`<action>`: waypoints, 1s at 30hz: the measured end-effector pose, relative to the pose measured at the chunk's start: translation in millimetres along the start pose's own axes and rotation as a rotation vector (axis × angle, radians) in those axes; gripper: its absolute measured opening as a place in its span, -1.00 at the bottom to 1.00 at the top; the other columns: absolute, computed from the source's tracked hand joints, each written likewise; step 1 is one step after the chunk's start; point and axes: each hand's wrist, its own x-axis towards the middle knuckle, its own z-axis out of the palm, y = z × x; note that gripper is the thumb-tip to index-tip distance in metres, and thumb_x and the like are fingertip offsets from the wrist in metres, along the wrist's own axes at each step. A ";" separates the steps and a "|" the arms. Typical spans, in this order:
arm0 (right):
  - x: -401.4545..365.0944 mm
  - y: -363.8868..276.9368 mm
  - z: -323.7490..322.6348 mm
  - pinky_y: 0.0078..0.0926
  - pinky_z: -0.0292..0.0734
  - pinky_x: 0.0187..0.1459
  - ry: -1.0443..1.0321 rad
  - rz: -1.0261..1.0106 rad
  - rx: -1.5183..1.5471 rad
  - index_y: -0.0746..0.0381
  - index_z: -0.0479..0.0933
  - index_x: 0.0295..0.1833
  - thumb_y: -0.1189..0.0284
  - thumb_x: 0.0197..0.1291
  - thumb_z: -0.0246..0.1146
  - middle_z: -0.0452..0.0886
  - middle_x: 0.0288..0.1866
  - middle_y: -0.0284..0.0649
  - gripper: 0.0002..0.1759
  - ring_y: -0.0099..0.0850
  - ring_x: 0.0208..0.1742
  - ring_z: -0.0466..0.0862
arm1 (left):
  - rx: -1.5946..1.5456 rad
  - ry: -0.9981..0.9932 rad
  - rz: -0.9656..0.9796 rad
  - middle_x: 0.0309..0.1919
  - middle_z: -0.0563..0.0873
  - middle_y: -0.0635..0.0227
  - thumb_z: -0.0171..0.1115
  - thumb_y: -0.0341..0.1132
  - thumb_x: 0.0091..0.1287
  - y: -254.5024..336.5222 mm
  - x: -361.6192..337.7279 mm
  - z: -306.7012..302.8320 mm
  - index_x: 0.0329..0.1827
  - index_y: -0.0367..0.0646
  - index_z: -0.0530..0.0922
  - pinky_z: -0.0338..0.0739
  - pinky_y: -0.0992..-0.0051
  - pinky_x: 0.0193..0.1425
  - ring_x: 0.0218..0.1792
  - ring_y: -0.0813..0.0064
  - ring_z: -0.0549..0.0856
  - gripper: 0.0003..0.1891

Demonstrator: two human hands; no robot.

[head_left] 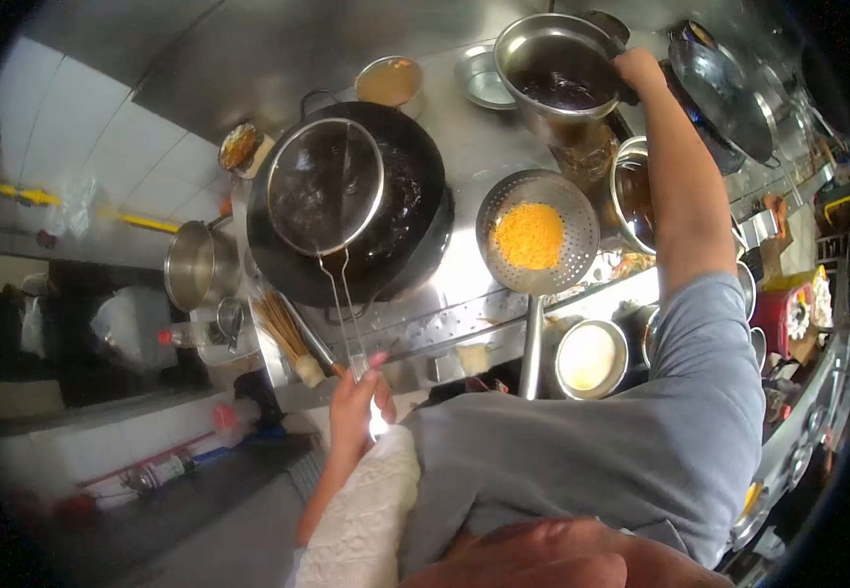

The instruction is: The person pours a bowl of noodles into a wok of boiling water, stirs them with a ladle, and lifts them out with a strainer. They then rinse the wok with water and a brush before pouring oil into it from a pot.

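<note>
My left hand (354,404) is closed around the handle of a round wire-mesh strainer (337,257). The strainer's mesh head lies over a black wok (425,147) that holds dark, shiny liquid. My right hand (637,73) grips the handle of a metal pot (509,86) at the upper right, its fingers partly hidden. Dark liquid shows inside the pot, which looks tilted. Between the wok and my right arm sits a perforated skimmer (582,211) with a heap of orange-yellow shreds (530,236) in it, its handle pointing towards me.
A metal pot (188,269) and a bamboo brush (283,328) are left of the wok. Behind stand a bowl of brownish liquid (390,83) and a small steel bowl (486,78). Under my right arm are a pot (631,191) and a container of pale liquid (589,358).
</note>
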 end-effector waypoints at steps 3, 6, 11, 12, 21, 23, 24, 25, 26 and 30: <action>-16.2 18.7 34.0 -0.10 0.59 0.04 0.047 -0.069 -0.089 0.16 0.72 -0.11 0.30 0.19 0.13 0.70 -0.09 0.04 -0.69 0.02 -0.04 0.70 | 0.083 0.015 0.037 -0.58 0.46 0.38 0.10 -0.29 0.48 0.6 -2.3 15.1 0.29 -0.30 0.42 0.39 0.46 -0.58 -0.62 0.50 0.48 -0.60; -8.2 47.4 82.2 -0.10 0.50 0.15 -0.059 0.142 0.149 0.17 0.71 -0.03 0.11 0.23 0.14 0.68 0.02 0.06 -0.58 0.08 0.08 0.64 | 0.229 -0.027 0.003 -0.58 0.47 0.38 0.08 -0.31 0.49 0.5 3.1 27.0 0.30 -0.30 0.42 0.41 0.46 -0.56 -0.63 0.49 0.50 -0.61; -45.3 71.0 89.9 -0.14 0.45 0.24 0.009 0.512 0.414 0.35 0.61 0.10 -0.07 0.21 0.18 0.61 0.14 0.16 -0.32 0.02 0.21 0.60 | 0.228 -0.156 -0.088 -0.59 0.47 0.39 0.01 -0.33 0.53 8.9 23.1 77.8 0.31 -0.29 0.42 0.42 0.49 -0.55 -0.64 0.50 0.51 -0.64; -50.9 77.7 89.1 -0.15 0.43 0.26 0.152 0.581 0.494 0.38 0.60 0.11 -0.10 0.22 0.17 0.60 0.16 0.19 -0.28 0.04 0.23 0.58 | 0.298 -0.230 -0.069 -0.58 0.47 0.39 0.01 -0.32 0.54 8.3 32.0 86.9 0.31 -0.30 0.42 0.42 0.50 -0.55 -0.64 0.52 0.51 -0.63; -158.7 121.4 -2.3 -0.39 0.40 0.22 0.668 0.661 1.279 0.53 0.54 0.14 0.08 0.19 0.38 0.65 0.11 -0.05 -0.30 -0.30 0.12 0.59 | 0.233 -0.618 -0.113 -0.58 0.51 0.36 0.12 -0.18 0.51 0.0 115.5 221.5 0.13 -0.24 0.50 0.42 0.50 -0.59 -0.68 0.50 0.51 -0.68; -210.1 95.7 -30.2 -0.39 0.56 -0.12 0.671 0.665 1.534 0.49 0.63 -0.05 0.03 0.18 0.38 0.71 -0.08 -0.10 -0.36 -0.35 -0.18 0.68 | 0.281 -0.645 0.008 -0.62 0.53 0.31 0.19 -0.11 0.45 -13.6 137.2 249.5 -0.11 -0.21 0.48 0.45 0.42 -0.63 -0.70 0.39 0.55 -0.70; -235.8 81.3 -37.2 -0.34 0.61 -0.12 0.712 0.535 1.689 0.50 0.60 0.03 0.12 0.23 0.37 0.71 -0.07 -0.10 -0.42 -0.32 -0.13 0.70 | 0.254 -0.631 -0.021 -0.61 0.54 0.32 0.18 -0.12 0.45 -17.7 143.7 262.7 -0.04 -0.25 0.50 0.48 0.41 -0.59 -0.68 0.39 0.55 -0.67; -260.8 71.4 -46.1 -0.32 0.62 -0.03 0.656 0.590 1.818 0.50 0.56 0.10 0.19 0.25 0.37 0.70 -0.04 -0.08 -0.44 -0.31 -0.10 0.71 | 0.226 -0.626 -0.051 -0.61 0.55 0.33 0.17 -0.12 0.45 -20.7 148.0 273.1 0.04 -0.29 0.53 0.52 0.39 -0.54 -0.66 0.39 0.56 -0.64; -282.6 67.1 -43.9 -0.32 0.62 0.00 0.679 0.547 1.826 0.49 0.56 0.11 0.19 0.25 0.37 0.68 -0.02 -0.06 -0.43 -0.30 -0.09 0.70 | 0.167 -0.689 -0.044 -0.57 0.60 0.27 0.14 -0.08 0.46 -28.8 157.5 280.5 0.06 -0.32 0.50 0.57 0.39 -0.49 -0.61 0.35 0.61 -0.59; -362.8 29.7 -55.8 -0.30 0.60 0.04 0.651 0.682 1.662 0.47 0.54 0.16 0.13 0.21 0.38 0.66 0.03 -0.04 -0.37 -0.25 -0.05 0.68 | -0.029 -0.779 -0.307 -0.22 0.72 0.01 0.03 0.04 0.51 -31.9 146.3 269.8 0.25 -0.37 0.38 0.70 0.34 -0.13 -0.24 0.24 0.75 -0.42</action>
